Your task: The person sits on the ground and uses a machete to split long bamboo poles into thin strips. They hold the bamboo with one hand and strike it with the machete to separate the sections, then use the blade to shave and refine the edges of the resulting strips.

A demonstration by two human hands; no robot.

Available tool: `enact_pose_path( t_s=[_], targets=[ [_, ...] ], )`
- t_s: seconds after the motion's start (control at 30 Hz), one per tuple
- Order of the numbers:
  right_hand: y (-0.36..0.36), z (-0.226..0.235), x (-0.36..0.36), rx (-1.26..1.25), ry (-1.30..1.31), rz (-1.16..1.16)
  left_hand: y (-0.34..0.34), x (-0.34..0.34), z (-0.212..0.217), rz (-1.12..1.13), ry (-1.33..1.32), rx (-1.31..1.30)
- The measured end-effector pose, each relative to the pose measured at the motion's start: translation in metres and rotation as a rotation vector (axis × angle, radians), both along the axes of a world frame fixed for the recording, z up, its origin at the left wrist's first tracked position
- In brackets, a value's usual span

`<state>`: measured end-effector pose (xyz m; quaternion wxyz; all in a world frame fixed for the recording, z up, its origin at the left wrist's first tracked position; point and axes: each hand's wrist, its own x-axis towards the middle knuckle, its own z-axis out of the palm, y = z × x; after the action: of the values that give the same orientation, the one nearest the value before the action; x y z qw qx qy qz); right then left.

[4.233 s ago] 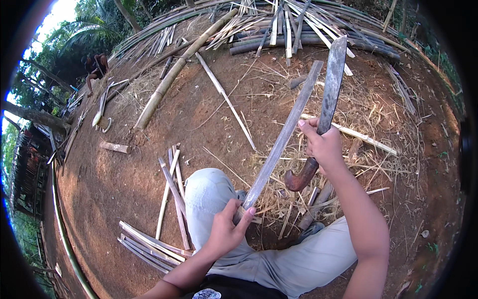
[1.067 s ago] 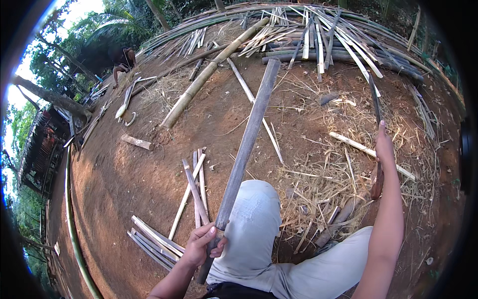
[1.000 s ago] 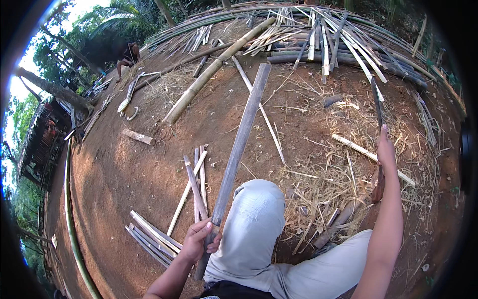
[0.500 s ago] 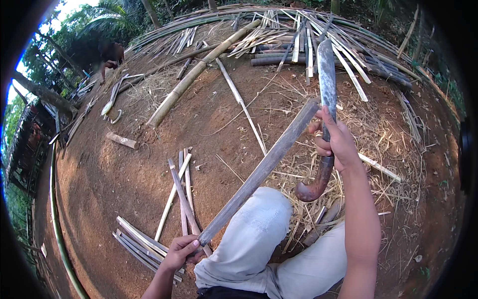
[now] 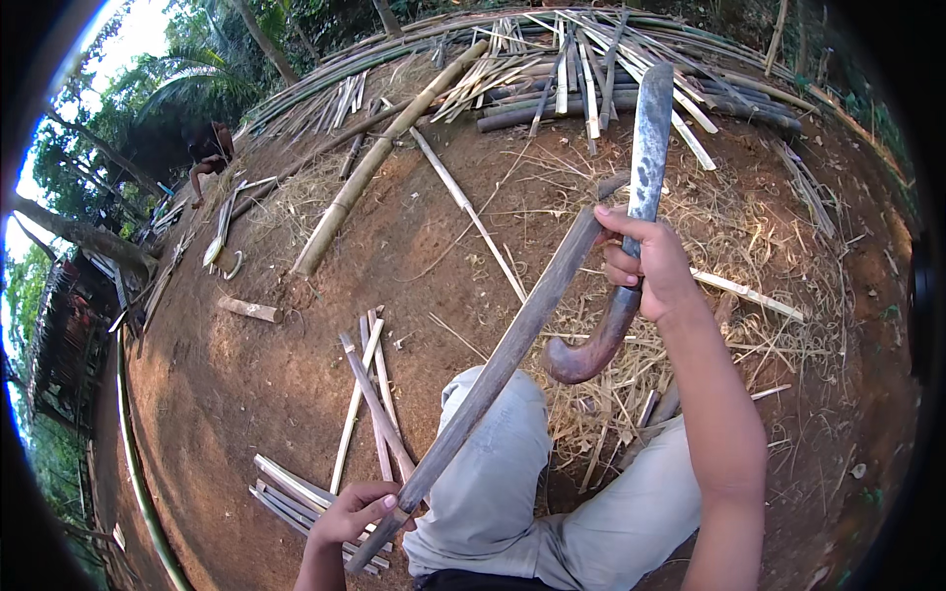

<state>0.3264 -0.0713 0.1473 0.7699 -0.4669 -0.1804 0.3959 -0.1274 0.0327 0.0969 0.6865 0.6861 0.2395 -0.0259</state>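
Note:
A long grey-brown bamboo slat [image 5: 503,360] runs slantwise across my lap. My left hand [image 5: 357,514] is closed round it near its lower end, which sticks out past the fingers. In my right hand [image 5: 650,261] is a machete [image 5: 648,148], gripped where the blade meets the curved dark wooden handle [image 5: 596,345]. The blade points up and away, its steel mottled with dark stains. The thumb and fingertips of this hand also touch the slat's upper end.
Split slats [image 5: 296,492] lie on the ground beside my left knee. Shavings [image 5: 729,325] litter the earth to the right. A thick bamboo pole [image 5: 384,167] and piled strips [image 5: 591,84] lie farther off. At the far left another person [image 5: 212,158] bends down.
The slat has shifted down toward my left hand, and more of its lower end now shows past the fingers. My right hand and the machete have moved slightly left.

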Motion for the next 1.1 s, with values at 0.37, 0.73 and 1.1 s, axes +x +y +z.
enact_pose_path(
  t_s=[0.37, 0.73, 1.1],
  targets=[
    [-0.029, 0.016, -0.034, -0.031, -0.028, 0.170, -0.042, 0.134, 0.019, -0.032, -0.154, -0.364],
    [-0.051, -0.011, -0.003, 0.029, -0.065, 0.039, -0.058, 0.155, 0.007, 0.093, -0.179, -0.507],
    [-0.042, -0.021, -0.059, -0.217, -1.769, -0.382, -0.044, 0.183, 0.014, -0.010, -0.037, -0.469]
  ],
)
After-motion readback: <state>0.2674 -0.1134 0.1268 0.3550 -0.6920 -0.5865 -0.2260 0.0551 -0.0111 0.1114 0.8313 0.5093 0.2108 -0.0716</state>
